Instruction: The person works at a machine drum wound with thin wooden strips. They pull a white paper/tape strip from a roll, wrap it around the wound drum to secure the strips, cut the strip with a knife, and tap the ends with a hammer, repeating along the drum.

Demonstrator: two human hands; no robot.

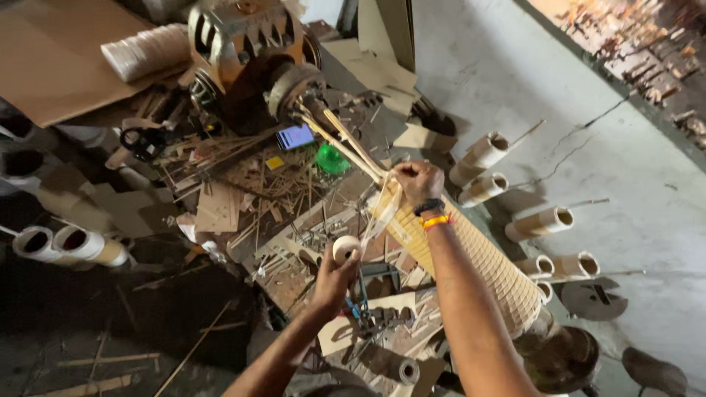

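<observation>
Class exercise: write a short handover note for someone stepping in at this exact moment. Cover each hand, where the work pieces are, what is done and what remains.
Left hand: holds a tape roll, tape running up to the sticks.
Right hand: grips the stick bundle at the top of the ribbed cone.
Sticks run from the motor to the cone.
Done: tape started at the grip.
Left: binding looks unfinished; roll not yet cut free.

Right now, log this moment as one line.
left hand: holds tape roll | right hand: grips thin sticks | woven cone: under right arm
</observation>
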